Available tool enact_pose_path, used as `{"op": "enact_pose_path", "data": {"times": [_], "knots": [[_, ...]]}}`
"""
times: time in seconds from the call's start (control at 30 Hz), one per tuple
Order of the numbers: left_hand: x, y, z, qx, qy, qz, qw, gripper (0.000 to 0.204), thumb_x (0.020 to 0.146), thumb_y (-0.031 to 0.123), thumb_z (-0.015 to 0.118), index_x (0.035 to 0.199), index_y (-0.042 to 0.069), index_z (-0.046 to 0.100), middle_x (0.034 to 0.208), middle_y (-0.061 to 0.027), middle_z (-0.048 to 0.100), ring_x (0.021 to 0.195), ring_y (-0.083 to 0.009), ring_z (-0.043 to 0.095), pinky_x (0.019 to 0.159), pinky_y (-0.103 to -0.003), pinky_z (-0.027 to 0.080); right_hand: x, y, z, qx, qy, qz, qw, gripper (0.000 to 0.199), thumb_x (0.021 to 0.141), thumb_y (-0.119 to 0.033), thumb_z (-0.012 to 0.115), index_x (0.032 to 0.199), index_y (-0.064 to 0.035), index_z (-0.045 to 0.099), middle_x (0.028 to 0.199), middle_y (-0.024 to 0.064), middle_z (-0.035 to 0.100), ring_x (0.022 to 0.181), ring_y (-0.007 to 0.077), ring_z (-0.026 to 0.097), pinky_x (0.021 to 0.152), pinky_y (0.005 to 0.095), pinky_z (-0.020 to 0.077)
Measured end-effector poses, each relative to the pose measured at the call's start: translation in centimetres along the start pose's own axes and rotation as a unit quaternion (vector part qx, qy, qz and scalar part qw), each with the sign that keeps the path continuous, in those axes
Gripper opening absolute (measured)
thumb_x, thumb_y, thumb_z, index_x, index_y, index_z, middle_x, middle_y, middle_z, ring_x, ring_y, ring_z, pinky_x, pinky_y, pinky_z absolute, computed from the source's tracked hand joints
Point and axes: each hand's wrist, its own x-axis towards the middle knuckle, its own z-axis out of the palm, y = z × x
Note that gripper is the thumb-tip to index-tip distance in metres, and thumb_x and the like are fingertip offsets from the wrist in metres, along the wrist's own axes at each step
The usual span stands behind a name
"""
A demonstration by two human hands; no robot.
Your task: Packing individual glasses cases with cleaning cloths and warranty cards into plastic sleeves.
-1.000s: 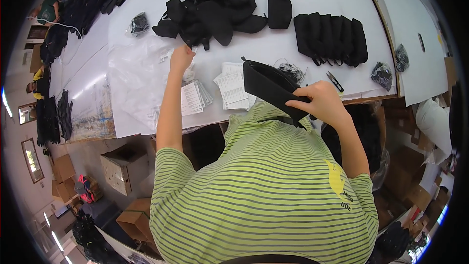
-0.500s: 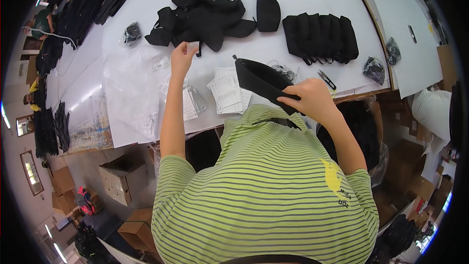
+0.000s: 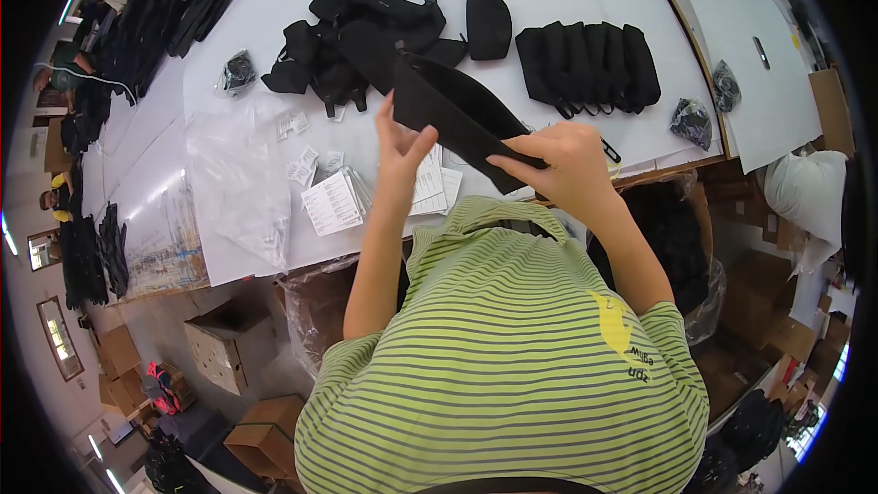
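A flat black fabric pouch (image 3: 453, 110) is held up over the white table (image 3: 585, 0). My right hand (image 3: 562, 160) grips its lower right end. My left hand (image 3: 401, 142) touches its left end, fingers spread against the edge. Under the hands lie stacks of small white paper cards (image 3: 334, 201). Behind the pouch sits a loose heap of black pouches and straps (image 3: 352, 37).
A neat row of several black pouches (image 3: 585, 64) stands at the right, one single pouch (image 3: 487, 23) beside the heap. Clear plastic sheets (image 3: 233, 192) cover the table's left. Bagged black items (image 3: 690, 119) lie near the right edge. Cardboard boxes (image 3: 219, 352) sit on the floor.
My left hand has come back from the black heap to the pouch. My right hand has lifted the pouch higher and further over the table.
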Motion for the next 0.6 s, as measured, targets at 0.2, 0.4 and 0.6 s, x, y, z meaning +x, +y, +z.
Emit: {"op": "enact_pose_path", "data": {"times": [0.2, 0.4, 0.6], "knots": [[-1.3, 1.6, 3.3, -0.37, 0.086, -0.22, 0.898, 0.044, 0.085, 0.022, 0.064, 0.123, 0.005, 0.048, 0.115, -0.0068, 0.057, 0.106, -0.0194, 0.056, 0.094, -0.036, 0.043, -0.6, -1.4, 2.6, 0.119, 0.107, 0.106, 0.981, 0.017, 0.078, -0.023, 0.071, 0.078, -0.0067, 0.067, 0.049, 0.0033, 0.05, 0.041, 0.013, 0.042, 0.044, 0.0258, 0.0302], [-0.6, 3.7, 4.5, -0.309, 0.155, -0.152, 0.926, 0.026, 0.087, 0.019, 0.062, 0.107, 0.003, 0.057, 0.096, -0.007, 0.064, 0.084, -0.0181, 0.064, 0.076, -0.031, 0.054, -3.3, -1.4, 5.2, 0.439, 0.1, 0.35, 0.822, 0.019, 0.092, -0.02, 0.057, 0.086, -0.002, 0.057, 0.054, -0.0041, 0.049, 0.047, 0.0013, 0.03, 0.044, 0.0215, 0.0197], [-1.1, 5.1, 3.8, -0.186, -0.022, -0.239, 0.953, 0.038, 0.074, 0.015, 0.074, 0.102, -0.005, 0.058, 0.089, -0.0114, 0.065, 0.074, -0.0169, 0.064, 0.067, -0.027, 0.053, -1.8, 0.6, 3.0, 0.438, 0.118, 0.262, 0.852, 0.018, 0.091, -0.017, 0.057, 0.094, -0.0001, 0.062, 0.077, -0.0017, 0.057, 0.063, 0.0004, 0.045, 0.052, 0.0175, 0.0334]]}}
